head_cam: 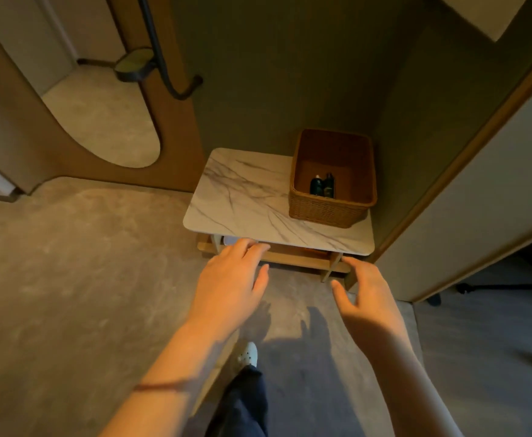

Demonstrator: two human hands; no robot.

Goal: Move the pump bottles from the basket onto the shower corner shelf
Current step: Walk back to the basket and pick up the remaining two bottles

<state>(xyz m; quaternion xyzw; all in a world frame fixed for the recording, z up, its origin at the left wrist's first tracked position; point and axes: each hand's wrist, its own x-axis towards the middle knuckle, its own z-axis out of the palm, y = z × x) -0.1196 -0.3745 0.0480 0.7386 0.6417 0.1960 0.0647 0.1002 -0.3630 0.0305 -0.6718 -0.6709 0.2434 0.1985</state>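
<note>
You are only at the reach; nothing is taken yet. Your left hand and right hand are empty, fingers loose, near the desk's front edge. Beyond the right hand stands the basket, with two dark pump bottles upright inside, close together. Next, I think, reach over its rim and down.

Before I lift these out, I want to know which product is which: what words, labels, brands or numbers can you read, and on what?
No text can be read anywhere in view.
Left pump bottle in the basket: any label is too small and dim to read.
Right pump bottle: the same.
Marble table top: veining only, no writing.
</note>
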